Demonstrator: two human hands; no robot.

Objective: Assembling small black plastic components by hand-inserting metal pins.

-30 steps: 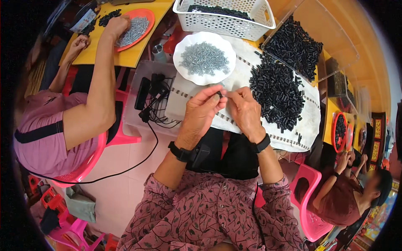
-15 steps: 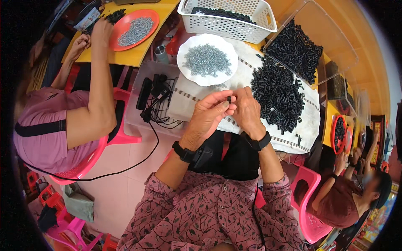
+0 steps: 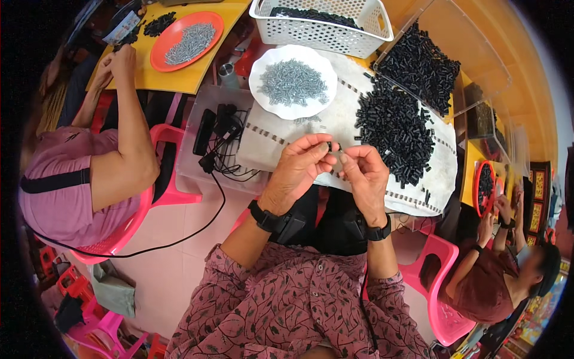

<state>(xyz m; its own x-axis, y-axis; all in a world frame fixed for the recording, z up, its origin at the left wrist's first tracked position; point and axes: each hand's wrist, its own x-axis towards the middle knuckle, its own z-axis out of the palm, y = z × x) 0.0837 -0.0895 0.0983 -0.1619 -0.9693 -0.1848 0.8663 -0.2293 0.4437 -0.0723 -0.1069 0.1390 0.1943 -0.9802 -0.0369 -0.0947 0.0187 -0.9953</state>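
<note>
My left hand (image 3: pixel 302 164) pinches a small black plastic piece (image 3: pixel 329 146) between thumb and fingertips. Close beside it, my right hand (image 3: pixel 368 176) is closed at the fingertips around something tiny, too small to make out. Both hands are over the near edge of a white cloth (image 3: pixel 263 113). Beyond them is a white scalloped plate (image 3: pixel 258 90) bearing a heap of small silver metal pins (image 3: pixel 293 82). To the right of the hands spreads a pile of short black tube-like pieces (image 3: pixel 394 128), similar in colour to the held one.
A white perforated basket (image 3: pixel 323 33) with black pieces stands at the back. A clear box (image 3: pixel 478 66) of black pieces lies tipped at the right. Cables fill a clear bin (image 3: pixel 191 152) at the left. Co-workers sit on both sides; an orange plate (image 3: pixel 156 57) holds silver pins.
My right hand has turned and opened away from the left, its thumb and fingertips now showing. The left hand keeps its pinch. The left co-worker's hands have drawn nearer to that person.
</note>
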